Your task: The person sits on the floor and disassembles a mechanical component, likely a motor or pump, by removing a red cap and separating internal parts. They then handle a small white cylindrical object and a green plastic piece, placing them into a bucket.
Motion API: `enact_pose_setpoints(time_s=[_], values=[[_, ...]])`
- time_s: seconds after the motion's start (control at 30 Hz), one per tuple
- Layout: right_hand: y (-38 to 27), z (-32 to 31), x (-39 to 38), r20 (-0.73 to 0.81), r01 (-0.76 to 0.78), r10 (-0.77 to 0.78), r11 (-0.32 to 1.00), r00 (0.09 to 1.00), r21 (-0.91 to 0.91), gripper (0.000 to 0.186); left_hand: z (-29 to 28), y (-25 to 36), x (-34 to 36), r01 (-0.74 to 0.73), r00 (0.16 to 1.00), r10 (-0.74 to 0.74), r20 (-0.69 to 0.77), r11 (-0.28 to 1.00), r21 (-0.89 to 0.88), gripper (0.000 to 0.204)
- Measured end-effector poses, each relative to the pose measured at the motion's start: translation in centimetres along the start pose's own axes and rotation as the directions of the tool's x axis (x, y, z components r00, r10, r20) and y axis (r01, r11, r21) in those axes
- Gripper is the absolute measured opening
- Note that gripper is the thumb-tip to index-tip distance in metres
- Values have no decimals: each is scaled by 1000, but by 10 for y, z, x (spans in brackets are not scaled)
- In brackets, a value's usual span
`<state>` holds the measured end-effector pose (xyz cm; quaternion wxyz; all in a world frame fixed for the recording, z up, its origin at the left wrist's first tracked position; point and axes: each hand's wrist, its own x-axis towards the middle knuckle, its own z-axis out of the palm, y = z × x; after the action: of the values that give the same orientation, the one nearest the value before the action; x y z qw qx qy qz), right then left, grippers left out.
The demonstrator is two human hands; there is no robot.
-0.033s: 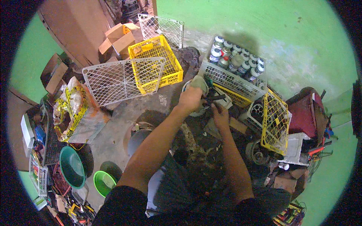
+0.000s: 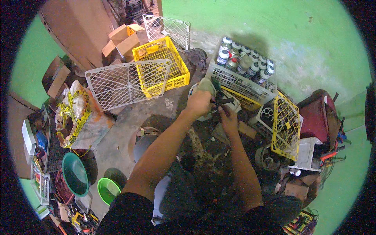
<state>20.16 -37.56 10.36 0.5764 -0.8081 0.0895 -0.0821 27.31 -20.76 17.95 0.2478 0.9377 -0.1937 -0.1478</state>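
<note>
My left hand [image 2: 198,103] is closed, with its knuckles up, against a pale green, cloth-like thing [image 2: 206,87]. My right hand [image 2: 228,119] is just right of it and a little nearer to me. Its fingers are pinched at a dark, rod-like piece with a black handle [image 2: 224,101] lying crosswise between the two hands. What the fingertips grip is partly hidden. A white round container rim [image 2: 191,90] shows behind my left hand, and pale material lies beneath both hands.
Beyond my hands stands a grey crate [image 2: 239,83] of spray cans. A yellow crate [image 2: 184,81] and a white lattice panel [image 2: 113,87] stand far left. Another yellow crate [image 2: 285,125] leans at right. Green basins [image 2: 75,174] and a sack [image 2: 92,131] lie left.
</note>
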Motion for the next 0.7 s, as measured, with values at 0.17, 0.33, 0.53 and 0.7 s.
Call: enact_pose_setpoints(time_s=[0.17, 0.33, 0.53, 0.7], values=[[-9, -4, 7, -48, -60, 68, 985, 997, 159, 36, 14, 4, 11, -97, 991, 101, -84, 994, 49, 29], [38, 4, 10, -202, -80, 48, 985, 978, -154, 40, 4, 14, 9, 53, 992, -36, -122, 989, 139, 31], [69, 27, 17, -172, 32, -69, 977, 983, -211, 38, 5, 10, 9, 69, 991, -59, -118, 994, 82, 36], [42, 47, 9, -155, 99, -163, 928, 974, -359, 32, 3, 1, 6, 131, 988, -122, -91, 986, 102, 38]])
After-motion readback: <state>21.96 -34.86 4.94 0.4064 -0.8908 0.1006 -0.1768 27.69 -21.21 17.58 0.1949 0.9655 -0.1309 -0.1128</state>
